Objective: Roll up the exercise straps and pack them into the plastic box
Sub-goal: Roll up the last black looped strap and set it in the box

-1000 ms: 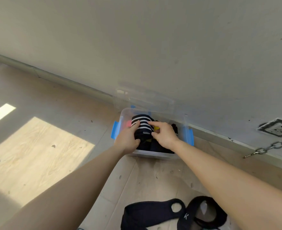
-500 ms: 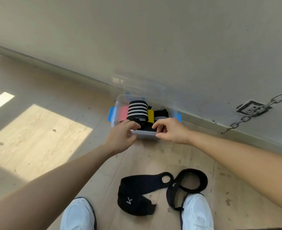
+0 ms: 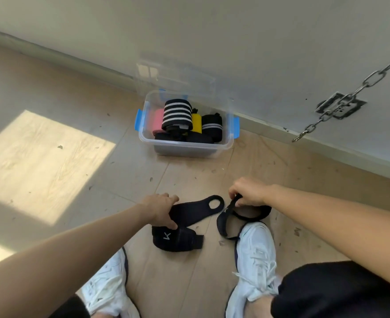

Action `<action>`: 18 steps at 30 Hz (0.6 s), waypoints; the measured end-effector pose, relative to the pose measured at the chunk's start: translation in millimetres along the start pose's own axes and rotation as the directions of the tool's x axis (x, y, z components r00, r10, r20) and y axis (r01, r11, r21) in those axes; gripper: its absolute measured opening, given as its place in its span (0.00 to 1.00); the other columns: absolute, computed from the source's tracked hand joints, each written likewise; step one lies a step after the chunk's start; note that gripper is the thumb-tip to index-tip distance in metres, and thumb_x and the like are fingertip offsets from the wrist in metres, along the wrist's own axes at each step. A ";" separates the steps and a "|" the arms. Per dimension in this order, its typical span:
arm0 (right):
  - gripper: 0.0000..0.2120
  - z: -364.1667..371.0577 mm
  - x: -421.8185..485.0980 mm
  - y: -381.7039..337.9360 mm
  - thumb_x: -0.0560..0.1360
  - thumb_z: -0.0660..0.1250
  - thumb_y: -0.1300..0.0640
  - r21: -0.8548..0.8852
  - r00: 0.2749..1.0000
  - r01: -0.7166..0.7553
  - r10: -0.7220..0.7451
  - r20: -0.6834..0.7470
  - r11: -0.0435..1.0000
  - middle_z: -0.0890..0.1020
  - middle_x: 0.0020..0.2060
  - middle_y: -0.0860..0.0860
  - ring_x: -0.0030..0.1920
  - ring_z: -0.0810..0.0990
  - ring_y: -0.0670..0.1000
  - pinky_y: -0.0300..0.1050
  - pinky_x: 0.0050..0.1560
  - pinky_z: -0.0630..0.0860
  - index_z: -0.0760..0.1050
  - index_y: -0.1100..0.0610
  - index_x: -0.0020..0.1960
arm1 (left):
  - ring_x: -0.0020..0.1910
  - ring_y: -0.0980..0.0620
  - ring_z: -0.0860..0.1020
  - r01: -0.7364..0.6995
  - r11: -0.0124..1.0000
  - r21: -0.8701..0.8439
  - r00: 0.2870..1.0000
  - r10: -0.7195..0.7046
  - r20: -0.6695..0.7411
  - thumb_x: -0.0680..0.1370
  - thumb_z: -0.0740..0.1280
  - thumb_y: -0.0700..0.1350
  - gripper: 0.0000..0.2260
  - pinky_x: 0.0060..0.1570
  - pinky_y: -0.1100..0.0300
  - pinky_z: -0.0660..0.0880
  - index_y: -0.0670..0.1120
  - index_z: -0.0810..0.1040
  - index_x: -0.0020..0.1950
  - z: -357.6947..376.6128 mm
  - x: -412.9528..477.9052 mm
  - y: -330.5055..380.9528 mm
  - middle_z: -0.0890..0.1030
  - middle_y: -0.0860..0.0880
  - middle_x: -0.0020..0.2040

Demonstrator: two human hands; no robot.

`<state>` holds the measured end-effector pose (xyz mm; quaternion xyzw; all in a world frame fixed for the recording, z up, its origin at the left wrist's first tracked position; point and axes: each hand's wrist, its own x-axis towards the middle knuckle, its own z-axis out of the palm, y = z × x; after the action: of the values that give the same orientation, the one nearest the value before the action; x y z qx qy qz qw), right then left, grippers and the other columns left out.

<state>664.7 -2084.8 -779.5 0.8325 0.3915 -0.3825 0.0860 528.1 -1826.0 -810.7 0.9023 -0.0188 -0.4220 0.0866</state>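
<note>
While several rolled straps [image 3: 178, 113] already sit packed in the plastic box [image 3: 185, 146] at upper centre, two unrolled ones lie on the floor at lower centre, just ahead of the white shoes [image 3: 256, 246]. The left hand [image 3: 160, 206] curls round the padded black strap [image 3: 196, 210]. The right hand [image 3: 250, 191] pinches the looped black strap [image 3: 224, 223] at its top edge, probably to lift each free for rolling.

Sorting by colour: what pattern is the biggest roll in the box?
The roll is black with white stripes; head view.
</note>
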 end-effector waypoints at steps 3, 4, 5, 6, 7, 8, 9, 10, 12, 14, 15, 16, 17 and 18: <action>0.06 -8.9 4.3 3.5 0.78 0.70 0.51 0.055 0.997 -0.015 0.019 -0.076 0.998 0.82 0.47 0.52 0.48 0.81 0.53 0.53 0.51 0.79 0.82 0.53 0.49 | 0.61 0.45 0.78 0.053 0.995 -0.087 0.998 -0.050 0.039 0.76 0.73 0.56 0.28 0.55 0.55 0.75 0.50 0.71 0.73 2.7 6.1 -7.1 0.79 0.47 0.65; 0.06 -13.6 5.5 3.7 0.78 0.70 0.51 0.074 0.993 -0.029 0.038 -0.115 0.997 0.82 0.46 0.50 0.47 0.80 0.52 0.52 0.51 0.79 0.82 0.52 0.48 | 0.58 0.47 0.79 0.054 0.990 -0.128 0.998 -0.048 0.047 0.77 0.73 0.54 0.21 0.51 0.57 0.74 0.49 0.76 0.68 2.4 7.2 -10.5 0.80 0.48 0.62; 0.05 -18.3 7.1 4.6 0.78 0.70 0.50 0.104 0.985 -0.047 0.063 -0.160 0.993 0.82 0.45 0.48 0.46 0.80 0.50 0.51 0.51 0.79 0.81 0.51 0.48 | 0.54 0.48 0.79 0.045 0.985 -0.169 0.998 -0.037 0.050 0.78 0.72 0.52 0.15 0.49 0.58 0.73 0.49 0.79 0.63 2.6 7.8 -13.8 0.81 0.50 0.58; 0.05 -22.4 9.5 6.3 0.78 0.70 0.49 0.141 0.973 -0.064 0.093 -0.210 0.988 0.81 0.44 0.47 0.45 0.80 0.49 0.50 0.50 0.80 0.80 0.50 0.47 | 0.51 0.50 0.78 0.029 0.979 -0.200 0.999 -0.021 0.045 0.79 0.71 0.50 0.11 0.47 0.59 0.72 0.49 0.81 0.59 2.9 8.1 -16.5 0.81 0.51 0.54; 0.05 -25.9 11.3 7.6 0.78 0.70 0.49 0.173 0.957 -0.081 0.125 -0.260 0.982 0.81 0.42 0.46 0.44 0.80 0.48 0.50 0.49 0.80 0.80 0.49 0.46 | 0.49 0.51 0.77 0.007 0.975 -0.222 1.000 -0.003 0.020 0.80 0.69 0.49 0.07 0.46 0.60 0.72 0.49 0.81 0.56 3.0 7.8 -17.8 0.80 0.52 0.51; 0.06 -28.2 13.3 8.9 0.78 0.70 0.49 0.194 0.941 -0.099 0.155 -0.302 0.976 0.80 0.41 0.47 0.43 0.80 0.48 0.50 0.48 0.80 0.80 0.50 0.45 | 0.47 0.51 0.77 -0.012 0.972 -0.236 1.000 0.005 -0.030 0.80 0.67 0.48 0.05 0.45 0.59 0.72 0.49 0.80 0.53 2.7 7.4 -18.0 0.79 0.53 0.49; 0.06 -30.1 14.6 10.0 0.78 0.70 0.49 0.205 0.926 -0.115 0.180 -0.332 0.972 0.81 0.40 0.47 0.42 0.80 0.48 0.50 0.47 0.80 0.80 0.50 0.45 | 0.46 0.50 0.77 -0.027 0.968 -0.248 0.995 0.002 -0.103 0.80 0.65 0.47 0.03 0.44 0.58 0.72 0.50 0.78 0.50 2.9 7.6 -17.9 0.79 0.53 0.48; 0.06 -31.3 15.6 11.3 0.78 0.70 0.49 0.208 0.915 -0.130 0.198 -0.351 0.969 0.81 0.40 0.48 0.42 0.80 0.49 0.49 0.46 0.80 0.79 0.50 0.45 | 0.46 0.50 0.77 -0.040 0.961 -0.273 0.985 -0.008 -0.173 0.80 0.64 0.46 0.03 0.43 0.58 0.71 0.51 0.77 0.48 2.1 7.7 -17.6 0.80 0.53 0.47; 0.06 -30.4 15.9 12.6 0.78 0.69 0.50 0.177 0.917 -0.174 0.225 -0.330 0.969 0.81 0.42 0.49 0.43 0.80 0.50 0.48 0.45 0.80 0.79 0.52 0.46 | 0.46 0.50 0.78 -0.093 0.940 -0.328 0.962 0.000 -0.273 0.79 0.64 0.47 0.03 0.42 0.59 0.71 0.53 0.76 0.48 -0.3 6.5 -16.8 0.80 0.54 0.47; 0.07 -26.1 17.8 13.6 0.78 0.70 0.50 0.142 0.936 -0.209 0.240 -0.256 0.968 0.82 0.48 0.51 0.46 0.80 0.51 0.46 0.44 0.77 0.79 0.53 0.51 | 0.50 0.52 0.77 -0.217 0.945 -0.244 0.930 0.124 -0.346 0.79 0.65 0.53 0.05 0.46 0.59 0.72 0.54 0.77 0.52 0.1 2.1 -15.3 0.79 0.55 0.51; 0.09 -23.2 19.8 13.4 0.78 0.70 0.50 0.142 0.943 -0.212 0.240 -0.230 0.967 0.81 0.52 0.52 0.50 0.79 0.53 0.46 0.45 0.76 0.78 0.54 0.55 | 0.52 0.53 0.75 -0.307 0.942 -0.138 0.898 0.238 -0.371 0.79 0.65 0.58 0.11 0.49 0.59 0.72 0.54 0.78 0.55 3.4 -0.6 -14.3 0.78 0.54 0.53; 0.13 -20.6 22.0 12.6 0.78 0.71 0.50 0.151 0.945 -0.204 0.235 -0.226 0.967 0.80 0.56 0.52 0.54 0.78 0.54 0.47 0.48 0.76 0.77 0.54 0.59 | 0.53 0.53 0.73 -0.405 0.914 -0.025 0.850 0.367 -0.377 0.77 0.65 0.64 0.17 0.52 0.58 0.72 0.54 0.79 0.57 8.4 -3.7 -12.7 0.78 0.54 0.54; 0.18 -18.4 23.8 11.4 0.77 0.72 0.50 0.164 0.945 -0.192 0.228 -0.236 0.967 0.78 0.60 0.52 0.57 0.78 0.55 0.49 0.52 0.77 0.74 0.54 0.64 | 0.54 0.53 0.72 -0.489 0.870 0.069 0.805 0.480 -0.349 0.74 0.64 0.69 0.22 0.54 0.57 0.71 0.54 0.79 0.57 13.6 -8.0 -9.6 0.78 0.54 0.55; 0.22 -17.0 25.8 9.5 0.77 0.72 0.50 0.187 0.944 -0.177 0.221 -0.247 0.966 0.77 0.63 0.52 0.60 0.77 0.55 0.51 0.56 0.77 0.72 0.53 0.67 | 0.55 0.53 0.71 -0.550 0.822 0.147 0.773 0.568 -0.283 0.72 0.63 0.72 0.25 0.55 0.57 0.69 0.54 0.80 0.56 19.8 -10.8 -6.9 0.78 0.54 0.55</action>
<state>691.6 -2068.6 -787.4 0.9157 0.2807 -0.2875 0.0032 505.8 -1820.8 -816.1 0.9132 -0.2836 -0.2270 0.1845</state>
